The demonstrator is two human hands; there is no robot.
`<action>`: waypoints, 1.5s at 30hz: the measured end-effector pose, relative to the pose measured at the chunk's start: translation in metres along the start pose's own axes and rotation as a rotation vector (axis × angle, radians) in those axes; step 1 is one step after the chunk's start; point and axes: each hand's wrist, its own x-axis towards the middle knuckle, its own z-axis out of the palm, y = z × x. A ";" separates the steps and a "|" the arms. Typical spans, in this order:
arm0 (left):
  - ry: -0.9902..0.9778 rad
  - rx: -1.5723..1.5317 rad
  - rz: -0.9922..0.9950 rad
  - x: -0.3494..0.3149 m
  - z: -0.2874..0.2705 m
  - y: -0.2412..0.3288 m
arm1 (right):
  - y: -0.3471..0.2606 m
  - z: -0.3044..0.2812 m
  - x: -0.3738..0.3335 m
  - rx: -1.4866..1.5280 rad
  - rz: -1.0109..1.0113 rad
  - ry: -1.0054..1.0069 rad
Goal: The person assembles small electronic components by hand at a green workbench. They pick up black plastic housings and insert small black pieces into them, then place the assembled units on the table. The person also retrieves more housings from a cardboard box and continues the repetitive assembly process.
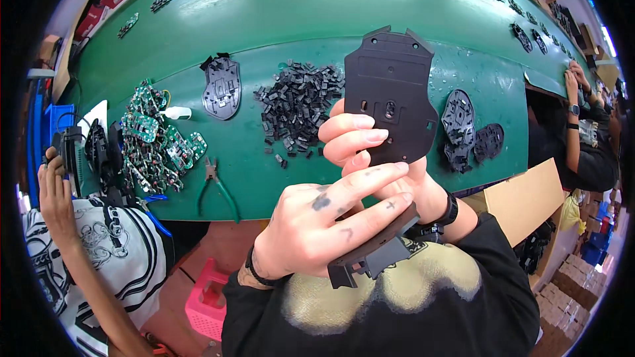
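Observation:
In my right hand [354, 139] is a black plastic mouse base shell [390, 79], raised upright with its flat outer face toward me. Its fingers wrap around the left edge and lower part of the shell. My left hand [324, 215] is closed on a second, curved black plastic shell piece [380, 251], held low near my chest. The left fingertips reach up to the bottom edge of the base shell. Much of the curved piece is hidden under the left hand. Behind my hands lies a heap of small black plastic parts [297, 102] on the green table [278, 192].
Left of the heap are another base shell [221, 89], a pile of green circuit boards [149, 132] and green-handled pliers [215, 188]. More black shells [458, 122] lie right. Co-workers' hands show at left [58, 195] and far right [574, 79]. A pink stool [206, 301] stands below.

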 end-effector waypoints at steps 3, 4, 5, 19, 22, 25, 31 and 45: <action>-0.033 0.031 0.011 -0.001 0.001 0.000 | -0.002 -0.002 0.000 0.015 0.020 -0.011; -0.050 0.027 0.015 0.001 0.000 0.000 | -0.002 -0.002 0.001 0.018 0.024 -0.015; -0.067 0.025 0.019 0.002 0.000 0.000 | -0.002 -0.002 0.001 -0.004 0.018 -0.033; -0.272 -0.336 0.136 0.011 0.026 -0.009 | -0.005 0.018 -0.012 -0.059 -0.130 0.006; -0.355 -0.455 -0.096 0.011 0.020 -0.026 | -0.026 0.027 -0.027 -0.036 -0.202 -0.138; -0.253 -0.677 -0.745 0.005 0.028 -0.029 | -0.041 0.042 -0.049 -0.101 -0.336 -0.186; -0.169 -0.602 -0.878 0.024 0.091 -0.053 | -0.067 0.092 -0.116 -0.679 -0.795 -0.358; -0.220 0.197 -0.370 0.126 0.180 -0.070 | -0.058 0.104 -0.161 -1.920 -1.697 0.515</action>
